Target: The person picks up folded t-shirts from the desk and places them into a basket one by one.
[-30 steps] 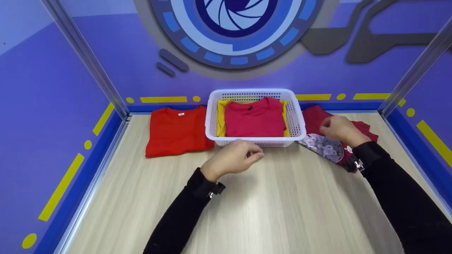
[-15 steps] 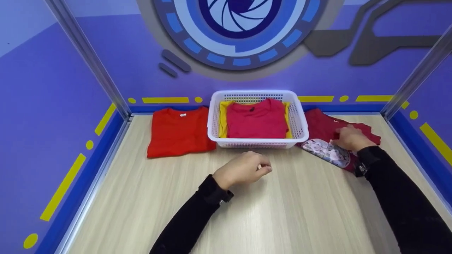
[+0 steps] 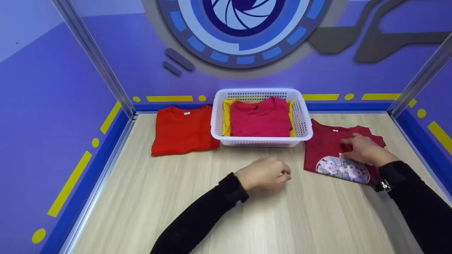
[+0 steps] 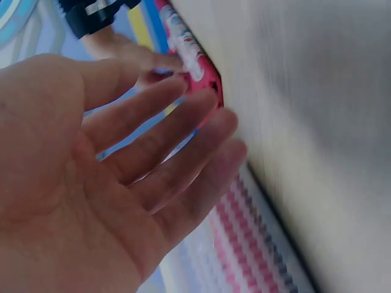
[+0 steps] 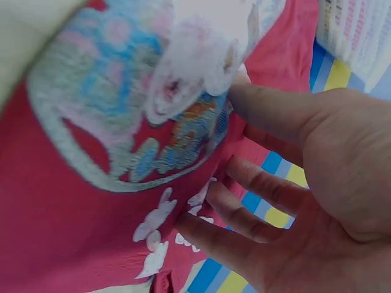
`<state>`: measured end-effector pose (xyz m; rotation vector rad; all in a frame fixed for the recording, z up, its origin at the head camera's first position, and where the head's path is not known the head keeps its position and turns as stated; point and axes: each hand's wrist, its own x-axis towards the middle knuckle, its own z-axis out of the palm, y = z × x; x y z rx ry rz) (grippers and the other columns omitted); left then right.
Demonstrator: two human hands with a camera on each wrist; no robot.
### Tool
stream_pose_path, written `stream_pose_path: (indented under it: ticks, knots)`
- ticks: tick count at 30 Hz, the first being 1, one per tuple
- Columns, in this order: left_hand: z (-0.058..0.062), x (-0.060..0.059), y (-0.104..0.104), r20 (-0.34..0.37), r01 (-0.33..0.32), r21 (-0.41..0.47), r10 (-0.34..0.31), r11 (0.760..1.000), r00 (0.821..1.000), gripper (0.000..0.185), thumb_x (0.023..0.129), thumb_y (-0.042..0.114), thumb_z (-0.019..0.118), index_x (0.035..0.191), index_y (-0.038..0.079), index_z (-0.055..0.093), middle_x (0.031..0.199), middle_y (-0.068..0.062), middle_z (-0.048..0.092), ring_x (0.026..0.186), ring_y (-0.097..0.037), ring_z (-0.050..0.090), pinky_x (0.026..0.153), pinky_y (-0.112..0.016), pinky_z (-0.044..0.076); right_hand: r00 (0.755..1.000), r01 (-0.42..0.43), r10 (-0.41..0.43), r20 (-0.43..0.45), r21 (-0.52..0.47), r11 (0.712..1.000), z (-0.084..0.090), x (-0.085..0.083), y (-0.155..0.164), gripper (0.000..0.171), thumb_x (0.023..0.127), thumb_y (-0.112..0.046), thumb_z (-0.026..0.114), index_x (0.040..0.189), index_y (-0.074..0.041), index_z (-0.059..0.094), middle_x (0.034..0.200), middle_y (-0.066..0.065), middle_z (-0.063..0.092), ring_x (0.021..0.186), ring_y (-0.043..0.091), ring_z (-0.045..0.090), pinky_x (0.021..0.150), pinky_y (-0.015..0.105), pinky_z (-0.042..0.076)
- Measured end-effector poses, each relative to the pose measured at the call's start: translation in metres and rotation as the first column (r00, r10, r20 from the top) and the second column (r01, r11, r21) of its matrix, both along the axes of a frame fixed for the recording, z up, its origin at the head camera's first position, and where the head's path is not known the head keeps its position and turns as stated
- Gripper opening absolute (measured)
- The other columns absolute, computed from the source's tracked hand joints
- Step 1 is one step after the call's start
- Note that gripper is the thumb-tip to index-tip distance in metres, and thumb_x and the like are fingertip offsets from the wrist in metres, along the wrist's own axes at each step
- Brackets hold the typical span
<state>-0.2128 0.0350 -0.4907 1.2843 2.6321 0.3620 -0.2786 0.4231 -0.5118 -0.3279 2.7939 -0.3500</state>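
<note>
The right hand [image 3: 363, 152] lay on a dark red shirt [image 3: 326, 148] with a printed picture, spread on the table [image 3: 282, 218] just right of the basket [image 3: 306, 121]. In the right wrist view its fingers [image 5: 269, 189] touched the cloth beside the print; whether thumb and fingers pinched a fold could not be told. The left hand [image 3: 265, 173] hung over the bare table in front of the basket, holding nothing, its fingers loosely bent and relaxed in the left wrist view.

With one hand only on the shirt, the loose cloth would likely bunch or drag crooked if pulled, and its near edge lay close enough to the basket to catch on the wall.

The white mesh basket held a folded pink-red shirt [image 3: 259, 120] on top of a yellow one [image 3: 226, 120], whose edges showed at both sides. A folded orange-red shirt [image 3: 182, 130] lay on the table just left of the basket.
</note>
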Motion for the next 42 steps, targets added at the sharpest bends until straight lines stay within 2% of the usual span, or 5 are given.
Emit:
stream_pose_path:
  ticks: [8,15,25,34,42]
  knots:
    - [-0.017,-0.005,0.064,-0.082,-0.028,-0.109,0.019,0.994,0.996,0.035,0.113,0.040,0.059,0.142,0.029,0.073,0.137,0.008,0.070,0.127,-0.008,0.067,0.107,-0.025,0.056,0.997,-0.052,0.052,-0.053,-0.010,0.999,-0.002,0.034,-0.014,0.067,0.094,-0.024,0.088,0.149,0.006,0.063,0.136,0.037,0.055,0.122,0.056,0.054,0.098,0.072,0.056]
    - [-0.024,-0.020,0.111,-0.003,-0.096,-0.160,0.096,0.982,0.995,0.065,0.113,0.052,0.055,0.171,0.028,0.042,0.180,0.007,0.036,0.169,-0.010,0.030,0.136,-0.023,0.024,0.994,-0.055,0.045,-0.104,-0.089,0.995,-0.001,0.045,-0.005,0.056,0.099,-0.018,0.082,0.146,0.006,0.066,0.130,0.032,0.064,0.116,0.050,0.063,0.096,0.067,0.058]
    - [-0.042,-0.032,0.122,-0.120,-0.137,-0.179,0.117,0.974,0.986,0.035,0.111,0.034,0.063,0.143,0.025,0.073,0.155,0.008,0.061,0.143,-0.012,0.059,0.122,-0.019,0.044,0.993,-0.002,-0.008,-0.121,-0.083,0.997,-0.014,0.035,0.013,0.051,0.098,-0.010,0.078,0.143,0.011,0.065,0.133,0.041,0.059,0.119,0.060,0.060,0.104,0.074,0.052]
    - [-0.033,-0.022,0.124,-0.186,-0.149,-0.229,0.107,0.962,0.977,0.025,0.106,0.038,0.068,0.126,0.027,0.080,0.134,0.008,0.067,0.129,-0.012,0.062,0.099,-0.028,0.061,0.994,-0.053,0.052,-0.097,-0.008,0.999,-0.003,0.035,0.005,0.048,0.096,-0.011,0.080,0.138,0.010,0.069,0.146,0.049,0.055,0.143,0.071,0.045,0.116,0.078,0.043]
    - [-0.034,-0.016,0.109,-0.225,-0.020,-0.245,-0.037,0.969,0.974,0.029,0.103,0.041,0.073,0.125,0.023,0.080,0.132,0.006,0.069,0.121,-0.016,0.062,0.104,-0.024,0.054,0.994,-0.070,0.070,-0.088,0.003,0.998,-0.002,0.052,-0.013,0.050,0.096,-0.013,0.082,0.139,0.009,0.070,0.146,0.046,0.059,0.143,0.068,0.047,0.115,0.077,0.045]
